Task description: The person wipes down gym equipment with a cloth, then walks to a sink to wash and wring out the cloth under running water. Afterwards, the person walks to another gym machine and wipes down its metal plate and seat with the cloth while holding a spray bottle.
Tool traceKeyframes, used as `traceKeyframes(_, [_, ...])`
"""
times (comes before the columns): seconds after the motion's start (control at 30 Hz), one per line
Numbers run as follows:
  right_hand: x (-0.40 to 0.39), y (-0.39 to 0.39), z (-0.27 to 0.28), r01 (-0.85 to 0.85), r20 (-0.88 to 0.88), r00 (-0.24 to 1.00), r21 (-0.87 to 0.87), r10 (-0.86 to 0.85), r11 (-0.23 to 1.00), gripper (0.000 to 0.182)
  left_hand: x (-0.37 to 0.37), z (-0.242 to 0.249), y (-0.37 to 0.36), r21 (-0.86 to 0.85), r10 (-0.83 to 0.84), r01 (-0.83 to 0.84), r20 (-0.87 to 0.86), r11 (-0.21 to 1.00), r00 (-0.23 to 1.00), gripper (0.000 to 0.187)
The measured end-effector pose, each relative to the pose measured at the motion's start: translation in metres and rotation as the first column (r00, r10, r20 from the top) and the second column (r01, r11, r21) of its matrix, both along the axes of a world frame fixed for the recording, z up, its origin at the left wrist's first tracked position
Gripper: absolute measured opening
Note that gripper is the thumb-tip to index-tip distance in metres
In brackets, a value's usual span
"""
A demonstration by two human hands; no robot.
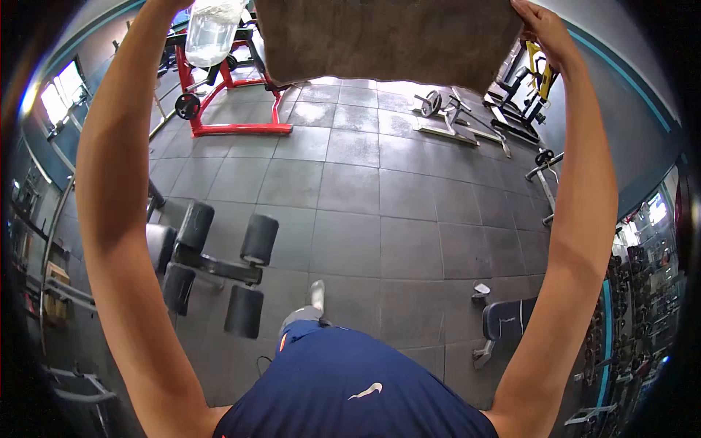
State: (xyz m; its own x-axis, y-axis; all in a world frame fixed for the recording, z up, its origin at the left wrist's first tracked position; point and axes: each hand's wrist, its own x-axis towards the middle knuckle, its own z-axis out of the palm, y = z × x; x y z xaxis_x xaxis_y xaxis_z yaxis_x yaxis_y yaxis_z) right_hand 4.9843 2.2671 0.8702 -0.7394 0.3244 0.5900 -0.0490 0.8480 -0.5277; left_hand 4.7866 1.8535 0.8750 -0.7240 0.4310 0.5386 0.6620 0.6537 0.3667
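Observation:
A brown towel (387, 40) is spread out at the top of the view, raised in front of me. My right hand (542, 31) grips its right corner with closed fingers. Only the edge of my left hand (169, 3) shows, since the top of the view cuts off its fingers. Just beside that hand, a clear plastic water bottle (212, 35) hangs in the air to the left of the towel, its upper end out of view. How the towel's left upper corner is held is hidden. Both arms reach up and forward.
Left of me stands a bench with black foam rollers (244, 310). A red weight machine (241, 130) is ahead on the left, a grey plate-loaded machine (456, 120) further right. A black bench pad (504, 319) sits by my right arm, with dumbbell racks (639, 292) beyond.

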Motion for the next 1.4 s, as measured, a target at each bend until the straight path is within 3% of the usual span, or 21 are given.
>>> traceKeyframes(0.03, [-0.023, 0.008, -0.002, 0.026, 0.001, 1.000, 0.025, -0.026, 0.999, 0.037, -0.014, -0.004, 0.014, 0.056, 0.091, -0.095, 0.062, 0.994, 0.994, 0.025])
traceKeyframes(0.1, [-0.070, 0.031, -0.006, 0.082, -0.005, 0.997, 0.070, -0.082, 0.994, 0.039, -0.074, -0.015, 0.031, 0.031, -0.012, 0.013, -0.050, 0.999, 0.999, 0.026])
traceKeyframes(0.17, [-0.111, 0.060, -0.016, 0.010, 0.084, 0.996, 0.070, -0.016, 0.998, 0.045, -0.123, -0.025, 0.052, 0.027, -0.160, 0.163, -0.099, 0.986, 0.982, 0.025])
traceKeyframes(0.2, [-0.144, 0.104, -0.032, -0.086, -0.019, 0.996, 0.054, 0.087, 0.995, 0.042, -0.149, -0.034, 0.064, -0.040, -0.269, 0.267, -0.073, 0.963, 0.960, 0.028])
traceKeyframes(0.23, [-0.178, 0.147, -0.050, -0.177, -0.125, 0.975, 0.057, 0.183, 0.983, 0.041, -0.182, -0.044, 0.076, -0.100, -0.377, 0.371, -0.046, 0.923, 0.925, 0.031])
traceKeyframes(0.3, [-0.201, 0.155, -0.090, 0.156, -0.025, 0.988, 0.151, -0.154, 0.976, 0.045, -0.244, -0.068, 0.106, -0.191, -0.562, 0.553, 0.008, 0.811, 0.827, 0.036])
traceKeyframes(0.33, [-0.225, 0.183, -0.126, 0.010, -0.112, 0.994, 0.150, 0.007, 0.989, 0.046, -0.256, -0.083, 0.125, -0.266, -0.638, 0.593, -0.127, 0.760, 0.760, 0.032])
traceKeyframes(0.37, [-0.231, 0.182, -0.147, 0.102, 0.108, 0.987, 0.151, -0.119, 0.983, 0.046, -0.271, -0.107, 0.142, -0.325, -0.682, 0.611, -0.187, 0.722, 0.707, 0.029])
traceKeyframes(0.4, [-0.251, 0.217, -0.192, -0.040, 0.070, 0.997, 0.120, 0.032, 0.992, 0.041, -0.286, -0.129, 0.160, -0.381, -0.722, 0.621, -0.246, 0.685, 0.646, 0.026])
traceKeyframes(0.43, [-0.257, 0.225, -0.218, -0.136, 0.110, 0.987, 0.207, 0.115, 0.969, 0.033, -0.307, -0.157, 0.180, -0.422, -0.751, 0.632, -0.233, 0.650, 0.617, 0.023])
traceKeyframes(0.47, [-0.262, 0.224, -0.247, -0.045, 0.053, 0.998, 0.228, 0.033, 0.973, 0.029, -0.329, -0.188, 0.198, -0.403, -0.739, 0.640, -0.163, 0.655, 0.653, 0.021])
traceKeyframes(0.57, [-0.285, 0.231, -0.320, 0.005, -0.037, 0.999, -0.056, -0.007, 0.998, 0.031, -0.382, -0.269, 0.246, -0.211, -0.750, 0.725, -0.063, 0.655, 0.659, 0.018])
traceKeyframes(0.63, [-0.302, 0.238, -0.355, 0.018, -0.061, 0.998, -0.186, -0.030, 0.982, 0.032, -0.392, -0.293, 0.266, 0.064, -0.575, 0.592, 0.339, 0.803, 0.744, 0.015])
traceKeyframes(0.7, [-0.326, 0.249, -0.376, 0.056, -0.104, 0.991, -0.271, -0.087, 0.961, 0.034, -0.429, -0.336, 0.289, 0.134, -0.629, 0.621, 0.304, 0.772, 0.715, 0.014])
traceKeyframes(0.73, [-0.345, 0.256, -0.385, 0.087, -0.123, 0.984, -0.307, -0.131, 0.948, 0.034, -0.441, -0.347, 0.303, 0.219, -0.618, 0.586, 0.410, 0.780, 0.671, 0.013])
traceKeyframes(0.83, [-0.412, 0.295, -0.401, 0.186, 0.010, 0.981, -0.365, -0.196, 0.912, 0.035, -0.486, -0.381, 0.344, 0.336, -0.624, 0.532, 0.516, 0.778, 0.587, 0.014])
traceKeyframes(0.97, [-0.529, 0.374, -0.416, -0.003, 0.105, 0.992, -0.536, 0.070, 0.844, 0.033, -0.546, -0.423, 0.370, 0.516, -0.557, 0.248, 0.616, 0.820, 0.557, 0.016])
traceKeyframes(1.03, [-0.598, 0.396, -0.421, -0.120, 0.029, 0.986, -0.570, 0.165, 0.813, 0.032, -0.576, -0.438, 0.383, 0.466, -0.464, 0.159, 0.669, 0.870, 0.580, 0.021])
traceKeyframes(1.17, [-0.722, 0.414, -0.433, -0.098, 0.094, 0.958, -0.781, 0.271, 0.617, 0.034, -0.620, -0.461, 0.420, 0.408, -0.170, -0.120, 0.604, 0.905, 0.778, 0.020])
traceKeyframes(1.3, [-0.834, 0.438, -0.470, -0.175, -0.008, 0.941, -0.868, 0.339, 0.464, 0.031, -0.694, -0.483, 0.440, 0.471, -0.151, -0.366, 0.754, 0.802, 0.640, 0.021])
traceKeyframes(1.4, [-0.906, 0.471, -0.475, -0.147, -0.026, 0.937, -0.933, 0.348, 0.328, 0.028, -0.762, -0.498, 0.465, 0.427, -0.164, -0.190, 0.664, 0.884, 0.730, 0.012])
